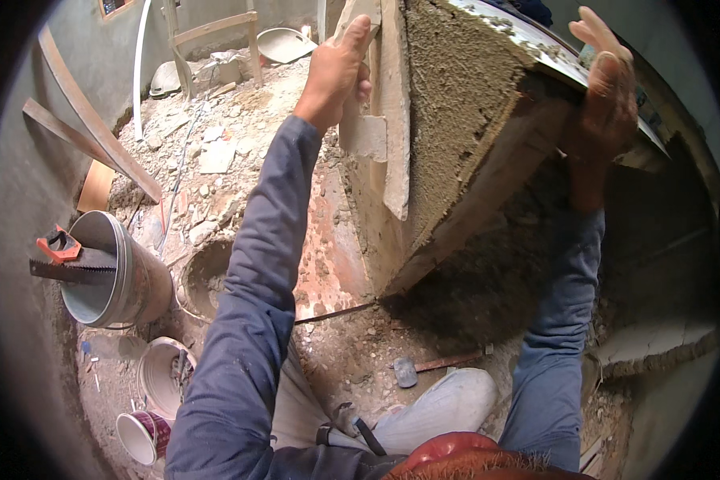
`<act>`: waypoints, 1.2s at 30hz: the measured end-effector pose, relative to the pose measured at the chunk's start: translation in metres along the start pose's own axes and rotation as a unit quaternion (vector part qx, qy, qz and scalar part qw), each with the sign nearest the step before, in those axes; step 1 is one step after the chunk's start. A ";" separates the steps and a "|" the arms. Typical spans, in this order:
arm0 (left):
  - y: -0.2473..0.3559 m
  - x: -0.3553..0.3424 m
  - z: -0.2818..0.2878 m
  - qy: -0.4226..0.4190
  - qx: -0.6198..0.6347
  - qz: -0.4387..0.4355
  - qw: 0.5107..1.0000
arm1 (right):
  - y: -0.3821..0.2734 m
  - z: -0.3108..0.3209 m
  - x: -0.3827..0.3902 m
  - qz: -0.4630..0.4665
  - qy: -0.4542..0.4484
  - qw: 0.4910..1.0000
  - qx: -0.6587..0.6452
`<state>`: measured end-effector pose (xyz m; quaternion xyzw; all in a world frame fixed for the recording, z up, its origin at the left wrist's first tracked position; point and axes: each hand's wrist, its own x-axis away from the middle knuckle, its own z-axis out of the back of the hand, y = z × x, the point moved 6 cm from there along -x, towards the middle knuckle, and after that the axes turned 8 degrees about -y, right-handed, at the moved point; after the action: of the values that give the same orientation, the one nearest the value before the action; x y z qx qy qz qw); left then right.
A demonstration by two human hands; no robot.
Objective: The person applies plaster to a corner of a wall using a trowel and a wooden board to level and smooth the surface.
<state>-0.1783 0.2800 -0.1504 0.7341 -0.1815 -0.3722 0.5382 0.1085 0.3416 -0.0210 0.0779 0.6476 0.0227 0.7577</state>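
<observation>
A block-like form with a rough, wet-looking mortar face rises in front of me, narrowing to a low corner. A long wooden strip stands upright along its left edge. My left hand is closed round a pale, mortar-smeared flat wooden piece beside that strip; its full shape is partly hidden by the hand. At the far right corner, my right hand is raised with fingers stretched out, against the edge of a white-topped board. Shadow hides part of this hand.
At left stands a grey bucket with an orange-handled handsaw across it. Smaller pails sit nearer me. A hammer lies by my knee. Rubble and leaning planks fill the far left.
</observation>
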 end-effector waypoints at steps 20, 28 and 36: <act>-0.026 0.141 -0.046 -0.004 0.004 0.026 1.000 | -0.008 -0.001 0.002 -0.074 0.024 0.993 -0.083; -0.007 0.035 -0.017 0.010 -0.006 -0.022 1.000 | 0.006 -0.004 0.000 -0.064 0.014 0.992 -0.108; -0.024 -0.047 0.023 0.016 0.016 0.037 0.999 | 0.020 -0.001 0.002 -0.078 -0.039 0.994 -0.067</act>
<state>-0.2296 0.3053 -0.1595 0.7412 -0.2055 -0.3375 0.5426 0.1089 0.3615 -0.0207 -0.0228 0.6189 0.0037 0.7851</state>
